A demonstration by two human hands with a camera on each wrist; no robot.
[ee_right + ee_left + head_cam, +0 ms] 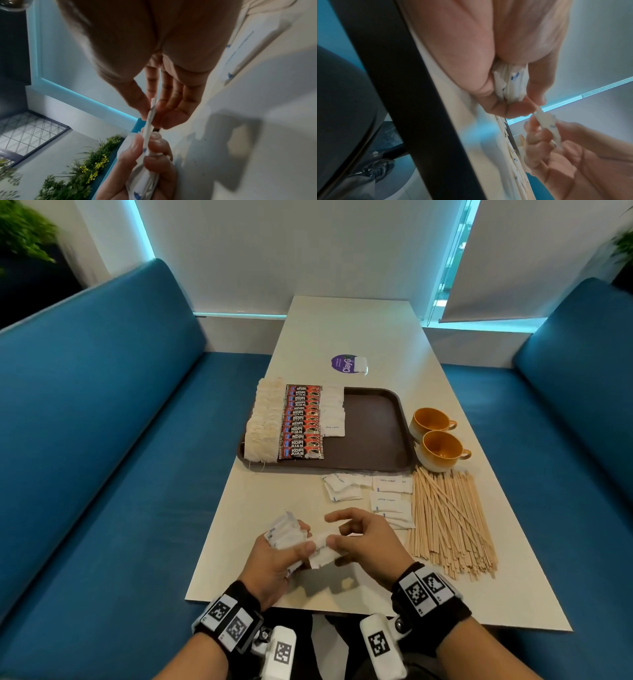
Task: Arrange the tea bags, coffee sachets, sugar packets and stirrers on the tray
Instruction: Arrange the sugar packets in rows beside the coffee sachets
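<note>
A brown tray holds a row of tea bags, a row of red coffee sachets and a short row of white sugar packets. More sugar packets lie loose on the table in front of the tray, beside a pile of wooden stirrers. My left hand grips a bundle of sugar packets near the table's front edge. My right hand pinches one sugar packet between thumb and fingers, its other end at the left thumb.
Two orange cups stand right of the tray. A purple round sticker lies behind the tray. Blue sofa seats flank the white table on both sides.
</note>
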